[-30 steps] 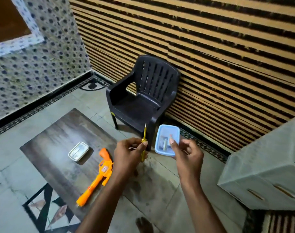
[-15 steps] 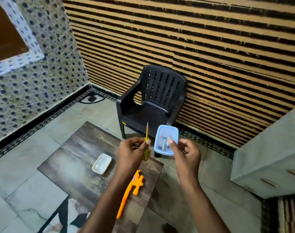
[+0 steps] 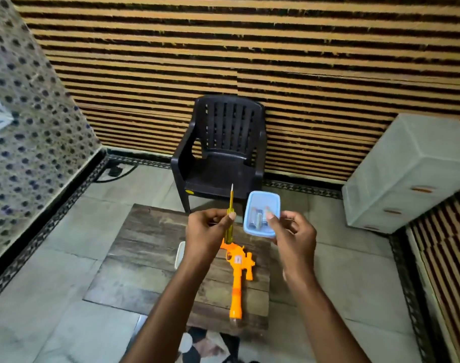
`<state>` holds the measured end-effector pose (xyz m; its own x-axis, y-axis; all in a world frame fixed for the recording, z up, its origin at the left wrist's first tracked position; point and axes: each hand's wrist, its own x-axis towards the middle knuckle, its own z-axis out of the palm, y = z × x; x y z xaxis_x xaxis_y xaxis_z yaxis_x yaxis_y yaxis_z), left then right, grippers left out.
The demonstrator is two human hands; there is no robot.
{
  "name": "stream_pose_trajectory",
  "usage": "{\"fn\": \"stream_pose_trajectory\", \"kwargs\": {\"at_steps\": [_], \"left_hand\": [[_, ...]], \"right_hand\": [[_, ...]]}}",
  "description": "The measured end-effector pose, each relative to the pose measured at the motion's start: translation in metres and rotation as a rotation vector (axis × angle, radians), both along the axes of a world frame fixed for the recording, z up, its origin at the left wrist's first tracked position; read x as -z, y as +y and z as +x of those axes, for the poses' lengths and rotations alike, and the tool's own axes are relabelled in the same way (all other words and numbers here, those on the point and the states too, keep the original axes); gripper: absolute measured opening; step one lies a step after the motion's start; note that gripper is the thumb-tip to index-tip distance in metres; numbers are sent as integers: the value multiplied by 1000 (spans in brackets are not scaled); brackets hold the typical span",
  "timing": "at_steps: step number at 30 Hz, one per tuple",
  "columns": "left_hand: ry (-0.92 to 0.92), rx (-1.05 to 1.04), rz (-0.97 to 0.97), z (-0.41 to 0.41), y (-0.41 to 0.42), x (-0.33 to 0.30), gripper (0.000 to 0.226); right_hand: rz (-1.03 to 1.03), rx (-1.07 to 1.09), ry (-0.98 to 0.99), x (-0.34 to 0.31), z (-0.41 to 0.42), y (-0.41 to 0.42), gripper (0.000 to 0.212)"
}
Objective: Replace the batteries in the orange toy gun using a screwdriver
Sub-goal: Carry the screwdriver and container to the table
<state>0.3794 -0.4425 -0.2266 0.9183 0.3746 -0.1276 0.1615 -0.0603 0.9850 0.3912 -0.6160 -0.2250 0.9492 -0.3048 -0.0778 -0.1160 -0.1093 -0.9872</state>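
The orange toy gun lies on the low wooden table, barrel toward me. My left hand grips a yellow screwdriver upright, tip pointing up. Held up in my right hand is a small blue plastic box with silver batteries inside. Both hands hover above the table, over the gun's grip end.
A small white tray sits on the table, mostly hidden behind my left wrist. A black plastic chair stands just beyond the table against the striped wall. At the right stands a white drawer cabinet. A black cable lies in the far-left corner.
My view has swung left-to-centre, so the table, gun and chair now sit straight ahead. My hands still hold the screwdriver and box the same way.
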Motion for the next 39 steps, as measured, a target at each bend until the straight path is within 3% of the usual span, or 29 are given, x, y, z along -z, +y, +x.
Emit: {"fn": "stream_pose_trajectory", "kwargs": {"at_steps": [4,11,18,24,32,39], "left_hand": [[50,81,-14,22,12,13,9],[97,164,34,58,35,22,21],[171,234,66,83,79,28,15],[182,251,64,84,167,40,15],[279,437,120,82,317,56,16],[422,520,162,80,391,128,18]], "right_hand": [[-35,62,8,14,12,10,15],[-4,124,29,31,41,37,13],[-27,185,68,41,55,85,14],[-21,256,73,52,41,168,11],[-18,332,141,82,10,312,16],[-131,341,253,154,1,394,18]]}}
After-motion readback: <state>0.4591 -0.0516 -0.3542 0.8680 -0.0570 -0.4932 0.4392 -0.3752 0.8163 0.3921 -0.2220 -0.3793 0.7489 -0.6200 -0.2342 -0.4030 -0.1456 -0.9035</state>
